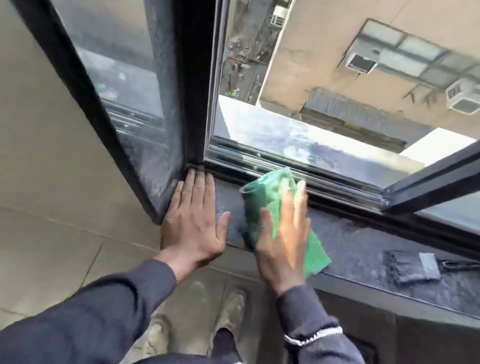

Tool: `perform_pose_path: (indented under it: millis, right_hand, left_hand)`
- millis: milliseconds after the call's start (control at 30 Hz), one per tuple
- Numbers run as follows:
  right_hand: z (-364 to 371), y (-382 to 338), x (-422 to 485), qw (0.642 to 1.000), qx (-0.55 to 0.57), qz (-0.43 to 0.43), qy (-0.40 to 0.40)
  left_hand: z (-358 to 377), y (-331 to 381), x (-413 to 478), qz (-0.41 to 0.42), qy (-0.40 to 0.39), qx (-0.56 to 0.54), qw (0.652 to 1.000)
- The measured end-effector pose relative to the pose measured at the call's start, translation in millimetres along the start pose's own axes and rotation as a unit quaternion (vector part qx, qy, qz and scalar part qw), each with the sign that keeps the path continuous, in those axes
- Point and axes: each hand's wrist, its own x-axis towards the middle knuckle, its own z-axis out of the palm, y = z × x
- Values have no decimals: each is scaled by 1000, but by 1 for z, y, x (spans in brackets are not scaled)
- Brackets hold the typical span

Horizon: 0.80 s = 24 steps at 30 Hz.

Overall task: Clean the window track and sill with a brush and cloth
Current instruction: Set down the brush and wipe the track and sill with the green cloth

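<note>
A green cloth (265, 192) lies on the dark speckled sill (358, 250), its far end reaching the metal window track (267, 162). My right hand (283, 237) presses flat on the cloth with fingers spread, blurred by motion. My left hand (194, 215) rests flat on the sill's left end, fingertips against the dark window frame corner. A flat paintbrush (416, 266) with dark bristles and a black handle lies on the sill to the right, apart from both hands.
The sliding window is open; a dark frame post (186, 76) stands left of the opening and another sash (460, 163) angles in from the right. Beyond the track is a wet outer ledge (303, 141) and a long drop. My feet stand on tiled floor below.
</note>
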Motion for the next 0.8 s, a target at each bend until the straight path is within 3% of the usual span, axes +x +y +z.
perform_pose_path:
  millis: [100, 200, 267, 367, 467, 500, 633, 700, 800]
  right_hand:
    - [29, 3, -6, 977, -202, -22, -61]
    - [17, 29, -12, 961, -261, -50, -74]
    - [1, 53, -27, 954, -294, -14, -59]
    - [-16, 70, -28, 955, -276, 111, 8]
    - [10, 38, -4, 940, -222, 247, 77]
    - [21, 23, -2, 944, -217, 238, 68]
    - [22, 27, -43, 975, -212, 68, -6]
    - [-5, 58, -63, 971, -214, 107, 14]
    - [-24, 79, -56, 947, -210, 232, 71]
  left_hand:
    - [4, -2, -1, 18, 15, -9, 1000]
    - [5, -5, 1, 47, 12, -3, 999]
    - [6, -7, -2, 66, 2, 4, 998]
    - [5, -8, -2, 62, 0, 4, 998]
    - [7, -7, 1, 56, 11, -3, 998]
    - [7, -7, 1, 57, 7, -3, 998]
    - [7, -12, 0, 79, 9, 1, 997]
    - [6, -15, -1, 93, 3, 12, 996]
    - [7, -14, 0, 96, 5, 9, 995]
